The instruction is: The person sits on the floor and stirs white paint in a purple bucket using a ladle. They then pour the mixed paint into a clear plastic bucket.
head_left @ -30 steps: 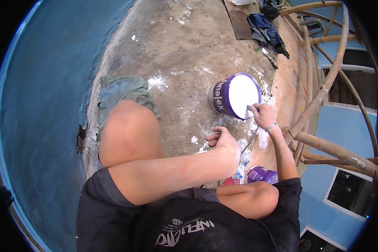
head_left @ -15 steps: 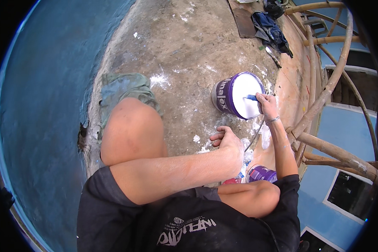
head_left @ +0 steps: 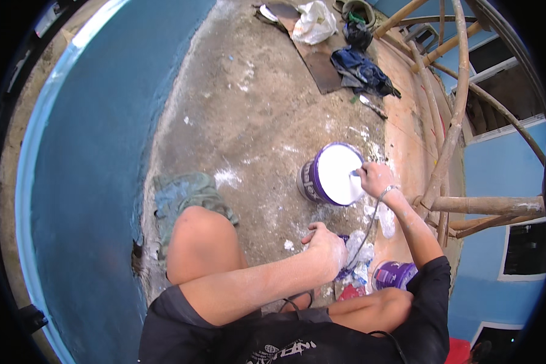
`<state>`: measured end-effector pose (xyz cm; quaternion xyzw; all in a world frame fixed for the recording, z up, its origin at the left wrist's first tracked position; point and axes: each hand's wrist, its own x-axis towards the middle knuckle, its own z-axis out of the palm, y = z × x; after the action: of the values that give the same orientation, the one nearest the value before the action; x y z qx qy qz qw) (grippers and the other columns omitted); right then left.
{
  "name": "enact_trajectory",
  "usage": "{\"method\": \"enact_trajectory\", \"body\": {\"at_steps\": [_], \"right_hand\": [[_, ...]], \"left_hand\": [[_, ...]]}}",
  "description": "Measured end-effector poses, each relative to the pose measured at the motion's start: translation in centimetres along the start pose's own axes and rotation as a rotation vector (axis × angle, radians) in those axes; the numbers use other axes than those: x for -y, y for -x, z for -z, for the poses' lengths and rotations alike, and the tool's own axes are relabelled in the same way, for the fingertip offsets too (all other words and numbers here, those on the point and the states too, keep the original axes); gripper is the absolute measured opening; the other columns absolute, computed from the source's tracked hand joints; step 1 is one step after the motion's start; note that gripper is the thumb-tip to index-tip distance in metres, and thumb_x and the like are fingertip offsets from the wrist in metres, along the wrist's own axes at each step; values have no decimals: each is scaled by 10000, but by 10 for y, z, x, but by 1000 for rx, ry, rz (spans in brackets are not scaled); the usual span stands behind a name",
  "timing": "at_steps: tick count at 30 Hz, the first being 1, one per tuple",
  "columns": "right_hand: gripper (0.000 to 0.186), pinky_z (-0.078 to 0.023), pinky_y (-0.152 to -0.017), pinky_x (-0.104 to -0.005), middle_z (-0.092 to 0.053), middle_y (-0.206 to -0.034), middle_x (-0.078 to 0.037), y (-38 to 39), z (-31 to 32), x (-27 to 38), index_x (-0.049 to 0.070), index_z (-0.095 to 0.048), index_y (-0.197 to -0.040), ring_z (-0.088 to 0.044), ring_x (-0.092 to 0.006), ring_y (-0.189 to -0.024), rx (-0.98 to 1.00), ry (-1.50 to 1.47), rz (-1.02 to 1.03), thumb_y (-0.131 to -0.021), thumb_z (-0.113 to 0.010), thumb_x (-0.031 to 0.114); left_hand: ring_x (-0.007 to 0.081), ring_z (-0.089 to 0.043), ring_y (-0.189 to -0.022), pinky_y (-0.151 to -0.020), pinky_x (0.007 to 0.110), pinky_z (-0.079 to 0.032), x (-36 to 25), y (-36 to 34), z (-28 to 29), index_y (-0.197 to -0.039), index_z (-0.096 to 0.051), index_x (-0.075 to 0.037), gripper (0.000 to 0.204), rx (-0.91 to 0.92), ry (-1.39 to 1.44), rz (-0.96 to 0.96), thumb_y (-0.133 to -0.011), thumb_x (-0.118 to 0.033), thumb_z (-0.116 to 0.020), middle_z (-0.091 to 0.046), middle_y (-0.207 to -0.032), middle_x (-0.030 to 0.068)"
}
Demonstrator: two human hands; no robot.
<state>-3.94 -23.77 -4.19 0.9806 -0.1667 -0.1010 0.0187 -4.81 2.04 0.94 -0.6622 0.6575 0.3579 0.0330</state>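
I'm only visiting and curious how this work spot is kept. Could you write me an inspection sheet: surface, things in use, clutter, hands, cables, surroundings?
Surface: rough concrete ground, spattered white.
Things in use: purple-and-white bucket with white material showing at its mouth; small blue tool, mostly hidden, exact kind unclear.
Clutter: crumpled clear plastic near the left hand; second purple bucket; blue-black cloth, white sack and brown board farther off.
Hands: right hand grips the small blue tool at the bucket's mouth; left hand's fingers loosely curled, no held thing visible.
Cables: thin dark cord below the right wrist; ends unclear.
Surroundings: blue wall on the left; bamboo poles on the right.
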Motion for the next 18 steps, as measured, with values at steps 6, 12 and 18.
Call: {"method": "enact_trajectory", "body": {"at_steps": [6, 12, 18], "right_hand": [[304, -577, -765, -501, -705, -797, -262, 14, -21, 1, 32, -788, -838, -710, -429, -768, 131, -43, 38, -900, -614, 273], [317, -528, -664, -424, -682, -693, -227, 18, -17, 14, 36, -810, -911, -667, -320, -619, 169, -405, 30, -889, -630, 297], [361, -554, -723, -459, -718, -804, -236, 21, 16, 19, 29, -792, -855, -700, -374, -742, 78, -342, 89, -841, -717, 382]], "left_hand": [[438, -736, -821, -914, 655, -453, -4, -16, -8, -1114, -775, -50, 307, 19, -58, 43, -836, -168, -715, -760, -981, 196], [411, -753, -868, -932, 622, -468, -6, -20, -19, -1108, -779, -45, 288, -12, -36, 56, -862, -166, -688, -768, -999, 205], [279, -777, -946, -789, 407, -606, 47, 13, 24, -939, -798, -68, 197, -262, -48, 149, -881, -108, -614, -789, -1026, 144]]}}
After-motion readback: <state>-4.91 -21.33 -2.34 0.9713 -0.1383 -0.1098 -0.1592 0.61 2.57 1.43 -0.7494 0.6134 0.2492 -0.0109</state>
